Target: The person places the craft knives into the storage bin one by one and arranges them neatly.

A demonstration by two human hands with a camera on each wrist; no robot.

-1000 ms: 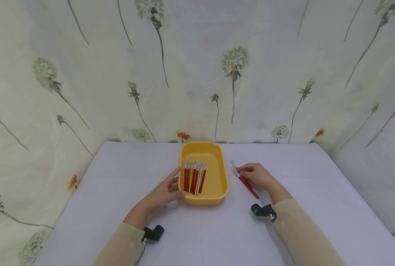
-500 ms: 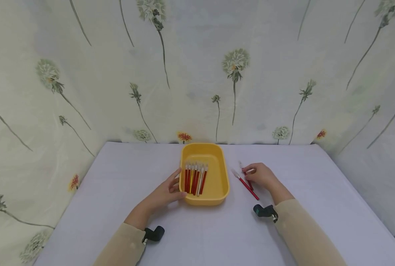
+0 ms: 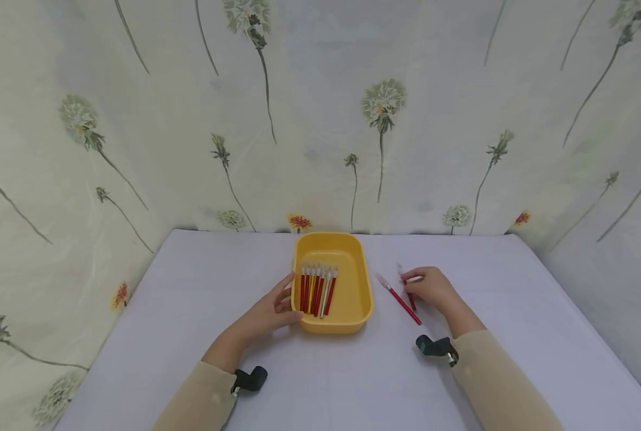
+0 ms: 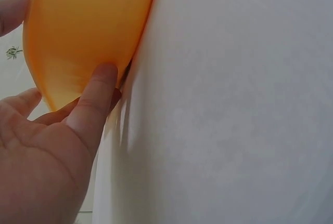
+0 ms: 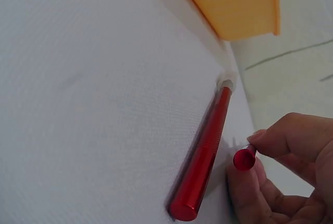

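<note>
My left hand (image 3: 269, 311) holds the left front corner of a yellow plastic tray (image 3: 355, 311); in the left wrist view its thumb (image 4: 93, 102) lies against the outer wall. Several slim craft knives (image 3: 317, 290), with red, yellow and whitish handles and pale caps, lie side by side in the tray's left part. To the right of the tray, my right hand (image 3: 431, 287) pinches a red craft knife (image 5: 244, 159) between thumb and fingers. Another red craft knife (image 5: 205, 151) with a clear cap lies slanted on the table beside it, apart from the hand.
A white cloth covers the table (image 3: 191, 263). Its back edge meets a hanging curtain (image 3: 310, 108) printed with dandelions. Dark wrist cameras sit on both forearms, the left camera (image 3: 251, 378) and the right camera (image 3: 432, 346), close above the cloth.
My right hand has drawn its craft knife to the right, apart from the other red one, which stays lying. The left hand and the tray have not visibly moved on the table.
</note>
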